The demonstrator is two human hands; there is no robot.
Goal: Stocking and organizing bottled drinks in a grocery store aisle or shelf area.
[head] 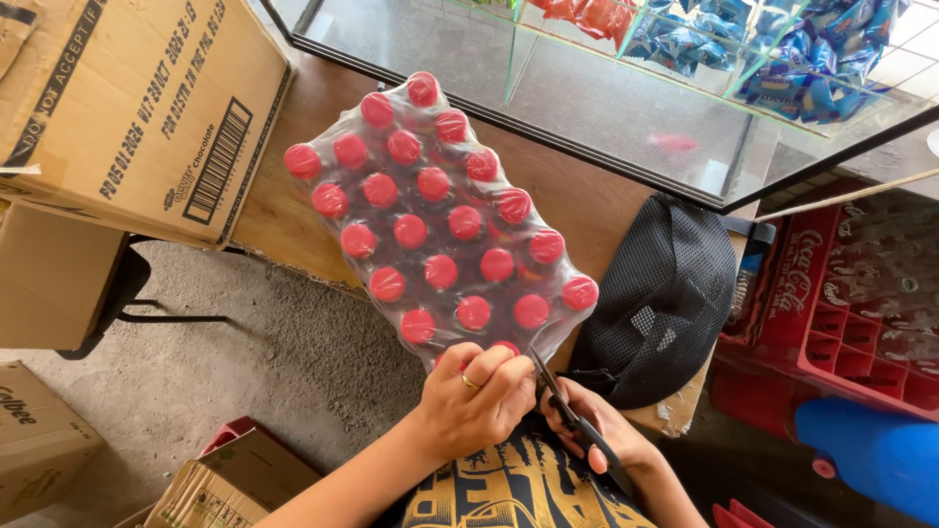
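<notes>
Shrink-wrapped pack of red-capped bottles (440,220) lay on table (577,196) | left hand (474,396) closed, gripping its near edge | right hand (602,430) clasped black scissors (577,420), tips at wrap | bottle bodies hidden under film.

- The left hand (476,393) came in from the lower left on a bare forearm, its back turned up toward the camera.
- Its fingers (509,376) were curled down and pressed together, knuckles raised, with a thin gold ring on one finger.
- The right hand (597,430) sat just beside it to the right, lower in view, its wrist angling off toward the lower right.
- Its fingers were bent closed in a grip, thumb side up.
- Both hands lay close, nearly touching.
</notes>
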